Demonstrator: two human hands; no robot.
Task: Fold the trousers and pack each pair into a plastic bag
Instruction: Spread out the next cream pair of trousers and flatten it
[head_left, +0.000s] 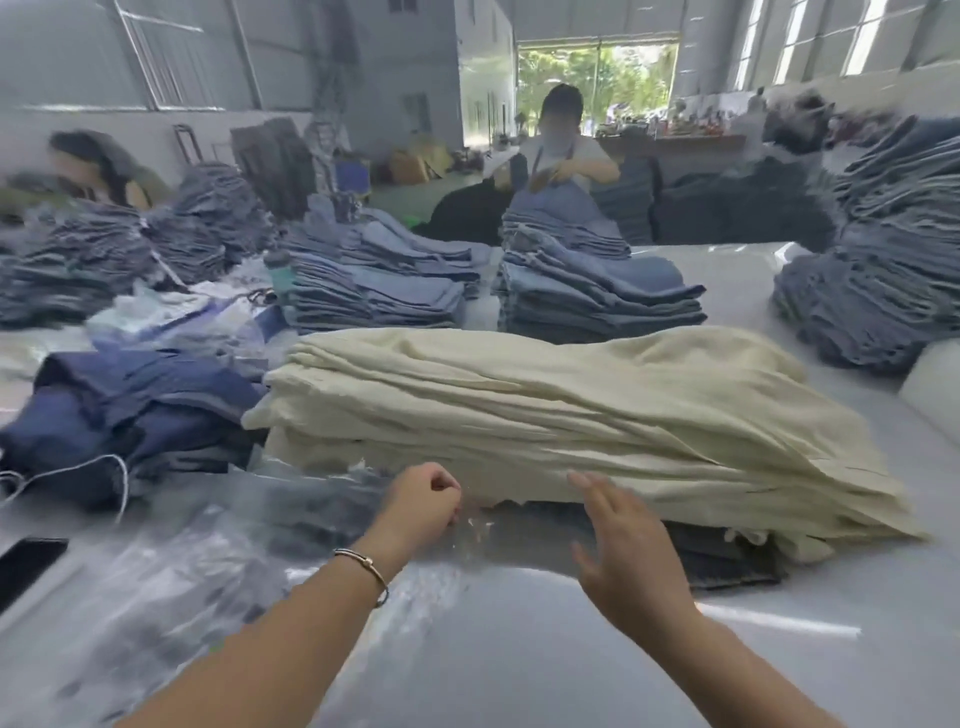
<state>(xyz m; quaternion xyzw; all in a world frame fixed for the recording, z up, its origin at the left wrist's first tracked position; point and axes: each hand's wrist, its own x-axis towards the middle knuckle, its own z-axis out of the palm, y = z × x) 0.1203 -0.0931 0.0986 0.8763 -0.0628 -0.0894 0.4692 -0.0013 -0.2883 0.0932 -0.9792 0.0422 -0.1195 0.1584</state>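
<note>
Left hand (423, 501): fingers curled, pinching clear plastic bag (218, 582) on grey surface (519, 649). Right hand (621, 545): fingers spread wide, empty, near cream trousers stack (545, 415). Navy pile (135, 410) left; blue denim stacks (587, 291) behind, blocking reach; two workers beyond

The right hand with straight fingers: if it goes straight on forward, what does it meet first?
Probably the pile of cream folded trousers; the right hand points at its near edge, though depth is unclear.
</note>
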